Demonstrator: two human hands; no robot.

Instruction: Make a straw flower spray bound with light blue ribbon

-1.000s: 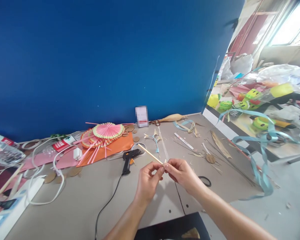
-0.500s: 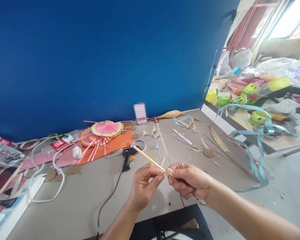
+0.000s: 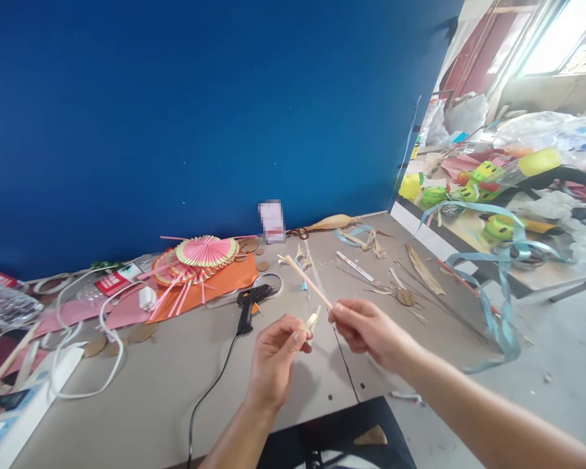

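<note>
Both hands are raised over the grey table (image 3: 146, 404). My right hand (image 3: 368, 331) pinches the near end of a thin wooden stick (image 3: 308, 282), which slants up and away to the left. My left hand (image 3: 275, 357) is closed in a pinch on a small pale strip piece (image 3: 312, 322), held just left of the stick's near end. The two hands are a short gap apart. A black glue gun (image 3: 247, 303) lies on the table just beyond my left hand, its cord running toward me.
Pink and green folded paper fans (image 3: 202, 253) rest on orange paper (image 3: 224, 280) near the blue wall. White cables (image 3: 102, 326), cardboard discs, dry leaf strips (image 3: 422, 268) and a light blue ribbon (image 3: 501, 286) lie around. Cluttered goods fill the right side.
My hands have separated: the right hand drew the stick away to the right and tilted it steeper, while the left hand kept the small pale strip.
</note>
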